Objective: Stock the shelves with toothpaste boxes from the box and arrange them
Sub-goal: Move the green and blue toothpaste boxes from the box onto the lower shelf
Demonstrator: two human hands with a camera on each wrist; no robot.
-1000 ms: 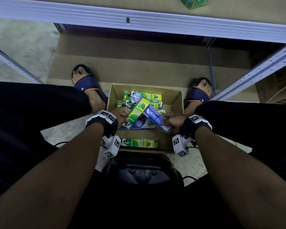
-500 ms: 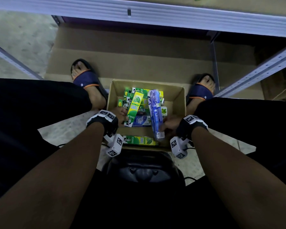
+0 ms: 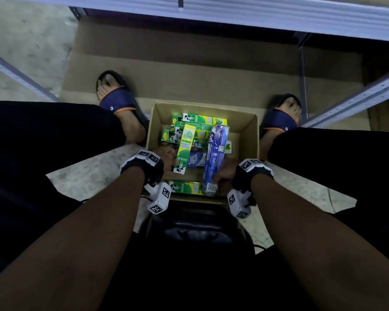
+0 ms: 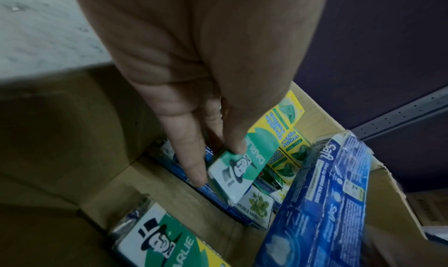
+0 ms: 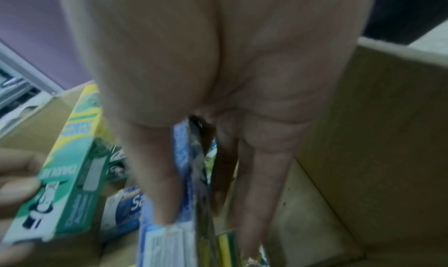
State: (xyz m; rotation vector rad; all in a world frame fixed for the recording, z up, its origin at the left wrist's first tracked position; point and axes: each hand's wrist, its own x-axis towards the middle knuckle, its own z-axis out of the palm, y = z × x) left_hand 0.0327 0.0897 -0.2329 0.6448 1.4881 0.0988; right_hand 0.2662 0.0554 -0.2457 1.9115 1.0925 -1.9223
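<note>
While hands (image 3: 166, 157) grip boxes (image 3: 184, 149), shelf rail (image 3: 256, 16) overhead.

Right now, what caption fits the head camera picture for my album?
Left hand lifts a green Darlie box, right hand a blue Safi pack.

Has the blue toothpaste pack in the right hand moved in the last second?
Yes. The blue toothpaste pack has swung from lying slanted across the cardboard box to pointing straight toward its far wall, held by the right hand.

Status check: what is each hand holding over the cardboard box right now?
Left hand grips green-yellow Darlie box. Right hand grips blue Safi pack. Both above open cardboard carton; shelf unobstructed.
</note>
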